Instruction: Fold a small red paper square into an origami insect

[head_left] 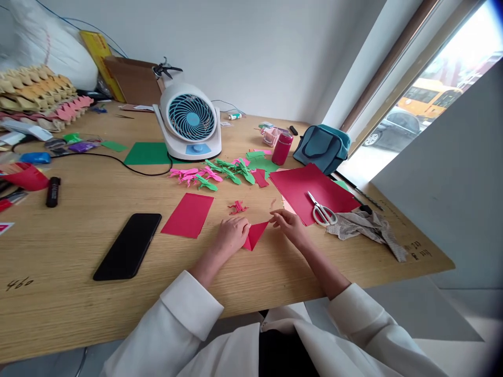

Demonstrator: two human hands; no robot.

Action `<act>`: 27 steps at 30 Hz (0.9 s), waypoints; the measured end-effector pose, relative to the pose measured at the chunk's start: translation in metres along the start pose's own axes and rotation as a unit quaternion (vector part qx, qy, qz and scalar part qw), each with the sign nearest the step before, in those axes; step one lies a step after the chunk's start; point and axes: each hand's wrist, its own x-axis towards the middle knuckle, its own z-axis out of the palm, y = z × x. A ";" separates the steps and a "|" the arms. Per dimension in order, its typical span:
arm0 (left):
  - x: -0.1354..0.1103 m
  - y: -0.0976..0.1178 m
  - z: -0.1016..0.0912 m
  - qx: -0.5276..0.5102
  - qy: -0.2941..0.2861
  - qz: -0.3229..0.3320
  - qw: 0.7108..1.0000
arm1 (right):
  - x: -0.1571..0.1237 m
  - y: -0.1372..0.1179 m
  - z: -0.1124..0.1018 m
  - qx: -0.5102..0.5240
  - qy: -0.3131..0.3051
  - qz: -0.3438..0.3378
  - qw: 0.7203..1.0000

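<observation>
A piece of red paper [257,234], folded to a pointed shape, lies on the table between my two hands. My left hand [232,233] is closed on its left side, fingers pressed together and partly covering it. At the paper's upper right tip, my right hand [288,226] is closed with thumb and fingertips pinching the corner. Just beyond the hands sits a small red folded-paper figure [238,208] with thin legs. To the left, a flat red paper sheet [188,215] rests on the wood.
Pink and green paper figures [223,171] lie before a white fan [191,123]. Scissors [322,210] rest on large red sheets [310,183] beside a crumpled cloth [359,228]. A phone [128,246] lies left. A red bottle [282,148] and blue bag [322,146] stand behind.
</observation>
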 end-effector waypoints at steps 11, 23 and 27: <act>-0.008 0.016 0.008 0.014 0.031 -0.014 0.999 | -0.005 -0.001 0.022 -0.087 -0.049 -0.012 0.995; -0.048 0.007 0.006 0.100 0.013 0.162 0.982 | -0.010 0.004 0.025 -0.158 -0.083 -0.028 0.984; -0.048 0.007 0.005 0.121 -0.007 0.147 0.982 | -0.013 0.004 0.029 -0.176 -0.068 -0.034 0.981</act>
